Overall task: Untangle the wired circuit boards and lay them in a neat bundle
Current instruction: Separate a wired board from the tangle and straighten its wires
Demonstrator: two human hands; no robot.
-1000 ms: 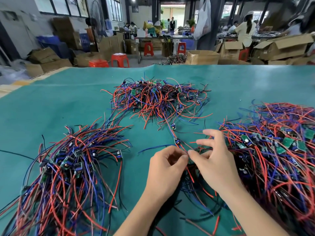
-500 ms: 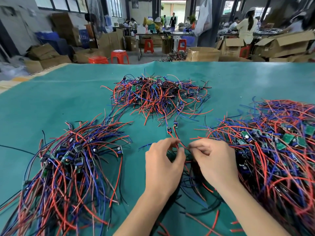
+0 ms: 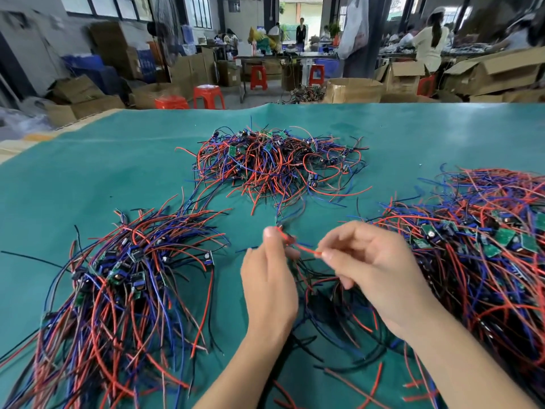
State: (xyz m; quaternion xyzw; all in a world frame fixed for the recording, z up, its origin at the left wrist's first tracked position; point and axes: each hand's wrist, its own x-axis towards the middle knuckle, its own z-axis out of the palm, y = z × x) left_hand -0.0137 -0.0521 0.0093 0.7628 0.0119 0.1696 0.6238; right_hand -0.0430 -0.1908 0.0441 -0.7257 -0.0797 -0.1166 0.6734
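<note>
Judging by the table (image 3: 88, 172), we are partway through: a combed bundle (image 3: 118, 290) lies near left, its wires fanned along one line from lower left to upper right, while a tangled heap (image 3: 274, 163) sits beyond and a bigger one (image 3: 477, 246) waits on the right. Between them, our left hand (image 3: 269, 278) pinches a red wire (image 3: 300, 246) at its fingertips, and our right hand (image 3: 374, 267) pinches the same wire's other end, stretching it almost level, dipping slightly rightward. Loose dark leads sprawl beneath both wrists, plenty left to sort
</note>
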